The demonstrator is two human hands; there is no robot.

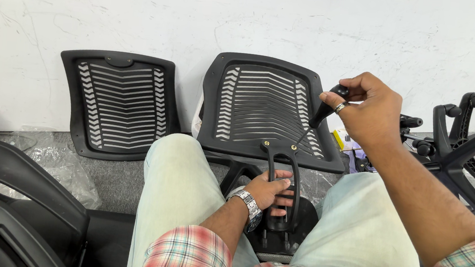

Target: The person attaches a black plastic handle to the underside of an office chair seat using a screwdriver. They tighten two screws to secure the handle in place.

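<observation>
Our left hand [269,191] has its grip closed around the black bracket [282,177] standing between our knees. Our right hand [366,107] pinches a screwdriver [322,112] handle, its tip at the bracket's top, before a chair back [263,104].

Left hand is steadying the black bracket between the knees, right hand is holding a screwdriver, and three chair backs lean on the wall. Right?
Not quite. The head view shows two chair backs on the wall, not three. The rest holds: left hand grips the bracket, right hand holds the screwdriver.
</observation>
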